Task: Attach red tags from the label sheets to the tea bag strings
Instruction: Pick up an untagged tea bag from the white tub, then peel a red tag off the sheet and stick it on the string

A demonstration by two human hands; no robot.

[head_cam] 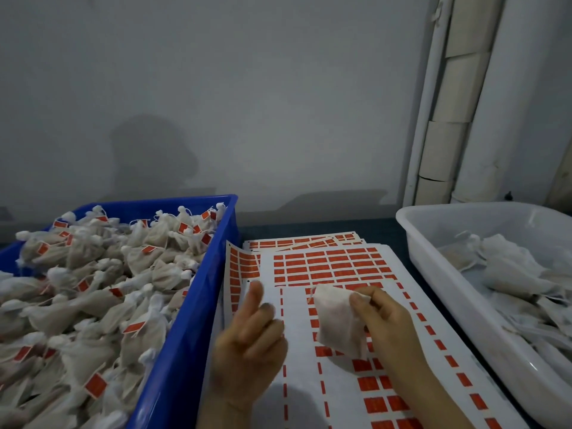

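Observation:
White label sheets with rows of red tags lie stacked on the table between two bins. My right hand pinches a white tea bag by its upper right corner and holds it just above the top sheet. The bag's thin string loops out at its upper left. My left hand hovers palm up over the sheets' left edge, fingers loosely extended, holding nothing. Its fingertips sit about a hand's width left of the bag.
A blue bin on the left is heaped with tea bags carrying red tags. A white bin on the right holds untagged tea bags. A grey wall and pale pipes stand behind the table.

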